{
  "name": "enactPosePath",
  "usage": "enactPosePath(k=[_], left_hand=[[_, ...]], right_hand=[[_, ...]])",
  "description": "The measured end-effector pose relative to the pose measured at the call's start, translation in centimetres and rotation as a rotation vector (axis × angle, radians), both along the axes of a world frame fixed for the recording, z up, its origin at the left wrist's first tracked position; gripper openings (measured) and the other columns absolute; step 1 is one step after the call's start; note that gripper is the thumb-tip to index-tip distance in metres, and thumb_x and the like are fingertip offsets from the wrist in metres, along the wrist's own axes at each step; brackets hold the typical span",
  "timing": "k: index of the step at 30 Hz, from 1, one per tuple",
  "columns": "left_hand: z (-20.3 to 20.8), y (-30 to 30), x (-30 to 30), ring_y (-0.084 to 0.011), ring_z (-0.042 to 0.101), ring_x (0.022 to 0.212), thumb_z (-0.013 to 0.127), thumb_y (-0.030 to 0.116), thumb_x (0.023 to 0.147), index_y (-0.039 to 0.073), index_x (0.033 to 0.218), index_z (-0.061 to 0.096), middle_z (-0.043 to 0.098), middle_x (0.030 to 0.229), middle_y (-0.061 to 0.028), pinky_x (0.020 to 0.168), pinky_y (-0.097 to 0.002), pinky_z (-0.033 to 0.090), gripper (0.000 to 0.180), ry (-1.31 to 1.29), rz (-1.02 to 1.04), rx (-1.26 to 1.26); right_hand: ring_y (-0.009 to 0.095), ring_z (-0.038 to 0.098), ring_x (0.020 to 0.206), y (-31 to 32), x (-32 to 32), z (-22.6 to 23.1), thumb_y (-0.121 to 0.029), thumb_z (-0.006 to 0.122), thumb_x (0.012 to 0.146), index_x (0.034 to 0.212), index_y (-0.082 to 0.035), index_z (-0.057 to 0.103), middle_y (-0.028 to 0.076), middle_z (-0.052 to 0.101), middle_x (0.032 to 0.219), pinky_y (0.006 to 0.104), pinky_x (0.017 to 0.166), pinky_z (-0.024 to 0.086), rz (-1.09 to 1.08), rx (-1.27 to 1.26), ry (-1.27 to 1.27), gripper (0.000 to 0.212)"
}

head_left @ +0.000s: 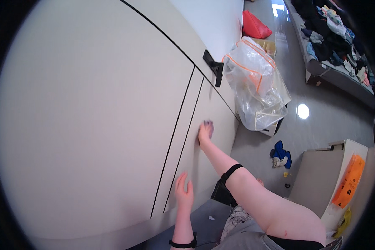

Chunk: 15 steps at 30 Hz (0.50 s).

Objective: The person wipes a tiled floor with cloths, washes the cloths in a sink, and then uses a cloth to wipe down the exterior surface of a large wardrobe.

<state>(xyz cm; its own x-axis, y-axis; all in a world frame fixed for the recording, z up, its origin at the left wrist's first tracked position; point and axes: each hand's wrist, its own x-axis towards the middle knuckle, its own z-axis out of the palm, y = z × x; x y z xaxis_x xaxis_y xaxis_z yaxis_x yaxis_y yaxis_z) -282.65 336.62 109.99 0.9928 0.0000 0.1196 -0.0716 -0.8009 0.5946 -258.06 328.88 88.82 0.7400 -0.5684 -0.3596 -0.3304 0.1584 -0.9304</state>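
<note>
A large beige door (91, 125) with thin black inlaid lines fills the left and middle of the view. My right hand (203, 132) reaches up against it, pressing a small purple-grey cloth (211, 128) to its surface; the fingers are partly hidden by the cloth. Above that hand is the door's black lever handle (214, 68). Lower down, my left hand (183, 187) is raised close to the door with its fingers stretched out and nothing in it. Whether its fingertips touch the door, I cannot tell.
Beyond the door stands a clear plastic storage bag (256, 89) with orange edging, near a red bag (255, 25). Clothes (335, 37) are heaped on a bed at upper right. A blue cloth (282, 153) lies on the floor. An orange packet (349, 181) rests on a white-topped cabinet (321, 173).
</note>
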Motion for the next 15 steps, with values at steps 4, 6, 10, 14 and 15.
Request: enactPosePath(k=[4, 6, 10, 14, 15], left_hand=[[0.3, 1.1, -1.1, -0.0304, 0.053, 0.119, 0.058, 0.006, 0.087, 0.001, 0.119, 0.059, 0.056, 0.126, -0.0154, 0.101, -0.0386, 0.041, 0.033, 0.013, 0.094, -0.097], [0.3, 1.1, -1.0, -0.0306, 0.053, 0.119, 0.057, 0.005, 0.087, 0.001, 0.119, 0.059, 0.056, 0.127, -0.0153, 0.101, -0.0385, 0.041, 0.032, 0.004, 0.091, -0.112], [0.8, -0.8, 1.7, -0.027, 0.052, 0.121, 0.054, 0.003, 0.088, 0.002, 0.123, 0.058, 0.054, 0.13, -0.014, 0.101, -0.0379, 0.041, 0.035, -0.042, 0.025, -0.11], [1.6, -1.8, 4.4, -0.0295, 0.053, 0.118, 0.056, 0.003, 0.087, 0.002, 0.119, 0.06, 0.056, 0.127, -0.0143, 0.1, -0.0385, 0.042, 0.032, -0.124, 0.018, -0.132], [1.7, -1.8, 4.8, -0.0302, 0.054, 0.116, 0.056, 0.004, 0.087, 0.002, 0.117, 0.061, 0.057, 0.126, -0.0144, 0.099, -0.0386, 0.042, 0.03, -0.141, 0.027, -0.142]], right_hand=[[0.037, 0.034, 0.133, -2.4, 6.3, 18.9, -0.02, 0.05, 0.089, 0.123, 0.0, 0.054, 0.02, 0.044, 0.139, 0.045, 0.11, 0.026, -0.128, -0.114, -0.65, 0.04], [0.037, 0.019, 0.142, -2.7, 5.4, 26.8, -0.02, 0.046, 0.094, 0.139, -0.003, 0.042, 0.021, 0.028, 0.151, 0.0452, 0.115, 0.018, 0.032, -0.18, -0.949, 0.048], [0.037, 0.003, 0.146, -5.2, 3.9, 32.2, -0.023, 0.04, 0.097, 0.147, -0.005, 0.028, 0.018, 0.012, 0.157, 0.0455, 0.117, 0.009, 0.335, -0.375, -1.037, 0.055], [0.038, 0.002, 0.145, -3.8, 4.2, 25.5, -0.025, 0.038, 0.097, 0.148, -0.004, 0.025, 0.019, 0.01, 0.157, 0.0457, 0.117, 0.007, 0.183, -0.19, -0.824, 0.056], [0.038, 0.003, 0.145, -2.9, 4.5, 22.1, -0.024, 0.037, 0.097, 0.148, -0.003, 0.023, 0.02, 0.011, 0.157, 0.0459, 0.117, 0.008, 0.136, -0.182, -0.758, 0.057]])
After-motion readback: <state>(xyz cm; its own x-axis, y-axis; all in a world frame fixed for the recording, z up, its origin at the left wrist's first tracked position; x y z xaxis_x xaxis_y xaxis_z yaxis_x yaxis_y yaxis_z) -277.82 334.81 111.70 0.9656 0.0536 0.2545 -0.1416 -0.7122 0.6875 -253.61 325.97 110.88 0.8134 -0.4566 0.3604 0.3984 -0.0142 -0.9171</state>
